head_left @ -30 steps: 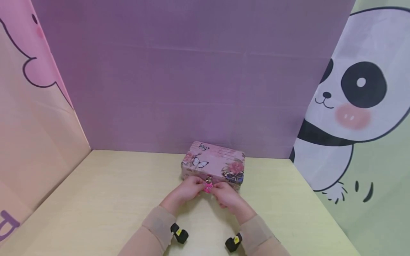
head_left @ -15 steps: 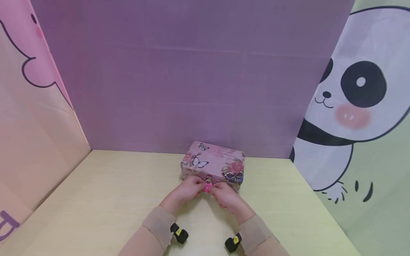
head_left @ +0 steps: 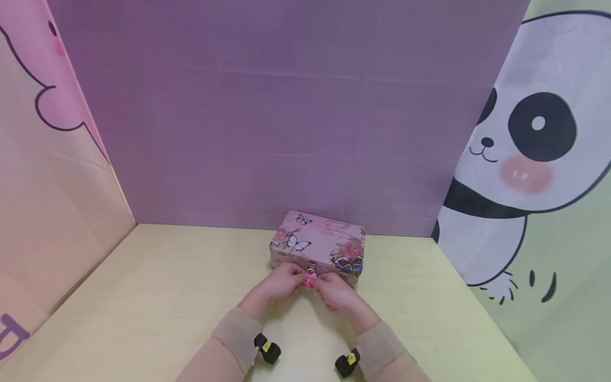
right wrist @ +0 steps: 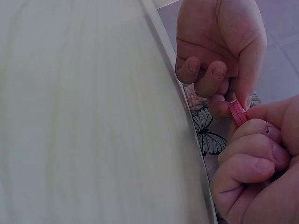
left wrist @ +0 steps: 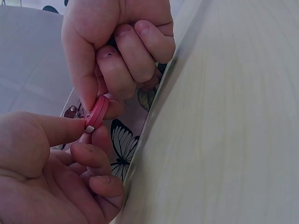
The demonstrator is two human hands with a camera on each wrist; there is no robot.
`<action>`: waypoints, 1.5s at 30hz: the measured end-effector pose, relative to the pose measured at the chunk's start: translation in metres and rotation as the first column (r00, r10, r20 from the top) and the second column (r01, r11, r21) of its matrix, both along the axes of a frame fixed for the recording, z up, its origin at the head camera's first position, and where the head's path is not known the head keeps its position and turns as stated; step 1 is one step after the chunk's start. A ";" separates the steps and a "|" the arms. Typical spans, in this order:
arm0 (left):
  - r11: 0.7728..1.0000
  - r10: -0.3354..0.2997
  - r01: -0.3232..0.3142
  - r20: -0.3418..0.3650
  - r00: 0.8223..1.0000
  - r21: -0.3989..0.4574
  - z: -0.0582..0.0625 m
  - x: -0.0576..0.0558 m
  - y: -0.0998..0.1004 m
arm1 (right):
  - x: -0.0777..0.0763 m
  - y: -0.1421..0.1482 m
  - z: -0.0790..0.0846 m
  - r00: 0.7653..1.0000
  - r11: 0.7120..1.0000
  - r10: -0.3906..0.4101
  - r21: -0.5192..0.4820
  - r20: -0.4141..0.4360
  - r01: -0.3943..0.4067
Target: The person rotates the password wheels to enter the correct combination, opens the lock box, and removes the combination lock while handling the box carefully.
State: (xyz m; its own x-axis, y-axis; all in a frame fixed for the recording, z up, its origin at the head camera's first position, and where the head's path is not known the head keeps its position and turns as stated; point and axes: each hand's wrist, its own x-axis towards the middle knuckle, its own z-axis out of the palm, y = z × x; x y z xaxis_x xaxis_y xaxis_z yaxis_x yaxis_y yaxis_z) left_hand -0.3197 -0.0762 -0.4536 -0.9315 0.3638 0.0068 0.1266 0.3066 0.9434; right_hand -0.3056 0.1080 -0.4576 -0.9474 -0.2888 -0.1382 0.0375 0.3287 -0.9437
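A purple backdrop (head_left: 286, 127) is hung behind the desk (head_left: 191, 281). On it, at its 12 o'clock side, a pink butterfly-and-rose print box (head_left: 320, 239) has been left in the same place over the last second, its lid closed. At the box's 6 o'clock side, little change is shown in either hand: the left hand (head_left: 282, 281) is seen at 9 o'clock of the pink padlock (head_left: 310, 279), and the right hand (head_left: 340, 292) at 4 o'clock. The padlock is pinched between thumb and finger by both hands, the right's other fingers being curled in, the left's more loosely bent. It is held just below the gold-coloured clasp (head_left: 312, 265); whether its shackle is fastened cannot be told. From this steadiness, fine work at the padlock is judged to be under way, with no progress yet made evident.
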 end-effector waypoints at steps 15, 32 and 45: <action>1.000 0.004 -0.004 0.034 0.999 0.002 0.001 -0.001 -0.002 | 0.000 0.006 0.009 0.999 0.999 -0.035 -0.014 0.041 0.035; 1.000 0.011 -0.012 0.063 0.998 0.011 0.000 -0.003 -0.003 | 0.003 0.019 0.022 0.999 0.997 -0.021 0.073 -0.026 0.023; 1.000 0.016 -0.017 0.061 0.998 0.008 0.000 -0.002 -0.002 | 0.005 0.018 0.023 0.999 0.994 -0.014 0.109 -0.039 0.018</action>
State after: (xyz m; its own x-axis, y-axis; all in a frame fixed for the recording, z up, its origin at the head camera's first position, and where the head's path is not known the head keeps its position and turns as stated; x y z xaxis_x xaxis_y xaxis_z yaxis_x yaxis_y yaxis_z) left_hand -0.3213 -0.0778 -0.4534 -0.9362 0.3483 -0.0475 0.0633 0.3000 0.9518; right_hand -0.3001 0.1261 -0.4342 -0.9568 -0.2591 -0.1320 0.0082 0.4296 -0.9030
